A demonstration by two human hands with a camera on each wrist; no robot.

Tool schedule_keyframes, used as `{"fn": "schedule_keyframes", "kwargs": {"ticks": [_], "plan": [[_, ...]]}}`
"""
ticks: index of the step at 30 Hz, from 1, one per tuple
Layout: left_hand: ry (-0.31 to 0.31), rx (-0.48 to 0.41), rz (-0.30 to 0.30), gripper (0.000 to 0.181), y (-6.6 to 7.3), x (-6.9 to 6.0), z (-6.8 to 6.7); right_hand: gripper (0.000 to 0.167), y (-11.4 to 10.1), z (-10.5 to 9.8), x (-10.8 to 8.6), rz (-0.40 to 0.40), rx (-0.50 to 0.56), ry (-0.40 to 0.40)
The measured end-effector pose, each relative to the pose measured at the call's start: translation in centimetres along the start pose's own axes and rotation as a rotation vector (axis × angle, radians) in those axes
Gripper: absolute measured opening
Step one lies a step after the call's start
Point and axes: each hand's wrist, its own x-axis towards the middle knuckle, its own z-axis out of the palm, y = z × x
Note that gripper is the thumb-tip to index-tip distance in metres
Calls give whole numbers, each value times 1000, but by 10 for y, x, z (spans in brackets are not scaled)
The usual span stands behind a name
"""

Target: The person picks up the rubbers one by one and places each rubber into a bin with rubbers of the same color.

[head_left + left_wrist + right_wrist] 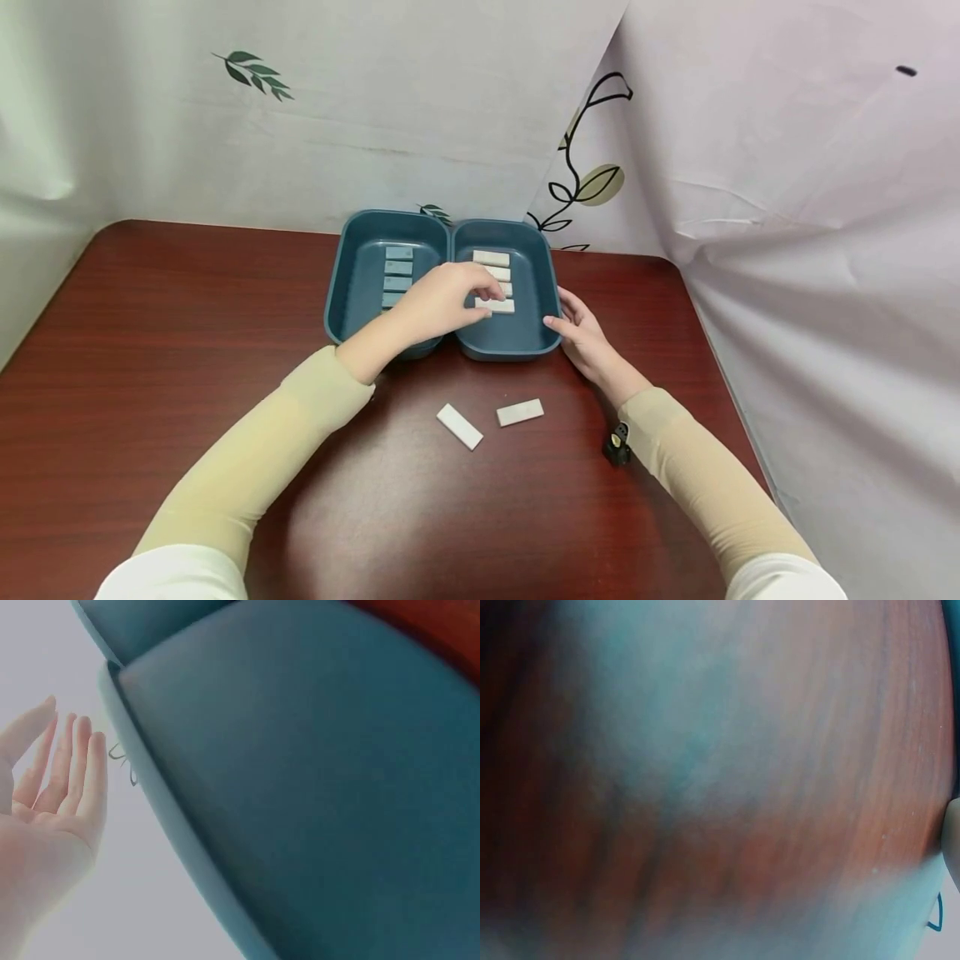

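My left hand (446, 298) reaches across the left blue tray (354, 287) and hovers over the right blue tray (528, 329). Its thumb and fingers are apart, close to the nearest white block (504, 307) of a column there; in the left wrist view the hand (56, 817) holds nothing. At the right tray's outer side, my right hand (591, 343) grips the wall, thumb on the rim and fingers outside. Several blue-grey blocks (398, 268) lie in a column in the left tray, partly hidden by my left arm.
Two loose white blocks, one slanted (460, 427) and one nearly level (520, 412), lie on the dark red wooden table (210, 333) in front of the trays. A patterned white curtain (420, 108) hangs behind. The right wrist view shows mostly blurred table.
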Motion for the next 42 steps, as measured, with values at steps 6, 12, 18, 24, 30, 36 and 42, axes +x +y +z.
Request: {"fn": "schedule_keyframes", "kwargs": {"ticks": [6, 12, 18, 24, 30, 36, 42], "plan": [[12, -41, 30, 25, 7, -18, 6, 70, -1, 0, -1, -2, -9, 0], [-14, -75, 63, 22, 15, -33, 16, 70, 0, 0, 0, 2, -5, 4], [-57, -82, 113, 19, 19, -48, 24, 70, 1, -1, 1, 4, -6, 4], [-134, -44, 115, 19, 22, -61, 29, 69, 0, 0, 0, -6, 8, 6], [-223, -18, 94, 18, 19, -67, 34, 69, 0, 1, 0, -8, 15, 10], [-290, -48, 82, 19, 11, -70, 40, 69, 1, 0, 1, -5, 10, 9], [-353, -95, 111, 20, 1, -71, 45, 69, 1, 2, 0, -4, 21, 15]]}}
